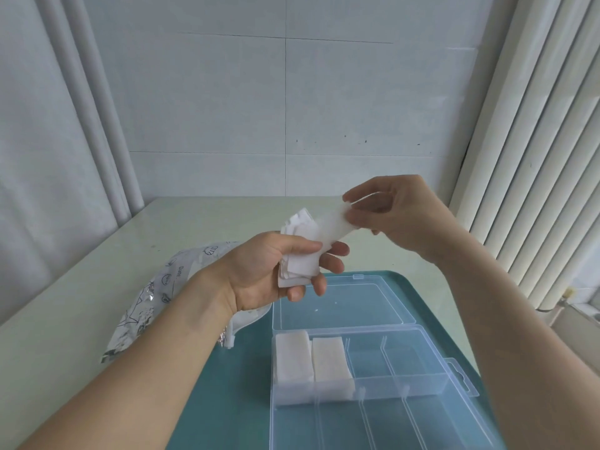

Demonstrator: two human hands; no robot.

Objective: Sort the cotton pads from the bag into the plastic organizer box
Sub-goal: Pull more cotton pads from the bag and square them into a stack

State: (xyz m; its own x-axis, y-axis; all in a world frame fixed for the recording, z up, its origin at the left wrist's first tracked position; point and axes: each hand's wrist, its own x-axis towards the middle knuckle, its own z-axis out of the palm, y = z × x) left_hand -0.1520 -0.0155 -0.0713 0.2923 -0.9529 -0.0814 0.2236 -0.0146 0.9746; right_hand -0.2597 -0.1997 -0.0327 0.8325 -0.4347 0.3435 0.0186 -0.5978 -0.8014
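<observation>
Two stacks of cotton pads (311,358) are already seated side by side in the leftmost compartments of the plastic organizer box (422,381), which is seen lower centre of the head view with its clear lid (341,300) folded back onto the teal tray (240,384); the compartments to the right appear to hold nothing yet. Above the box, at mid-frame, a loose bundle of pads (297,254) is gripped in the left hand (276,271), thumb across the front and fingers curled behind. A single pad (334,224) is pinched at its far end between the thumb and fingertips of the right hand (396,212), while its near end is touching the bundle, so it is judged to be in the middle of being peeled off. The bag (156,293), silvery and printed, is lying on the table (65,303) at left of centre, partly hidden behind the left forearm, its mouth resting on the tray edge. For this step to be done well, the pad should be drawn away slowly and flat so that neighbouring pads are not dragged out with it, the bundle should be kept firmly clamped, and the freed pad should be squared before being lowered into the next open compartment.
</observation>
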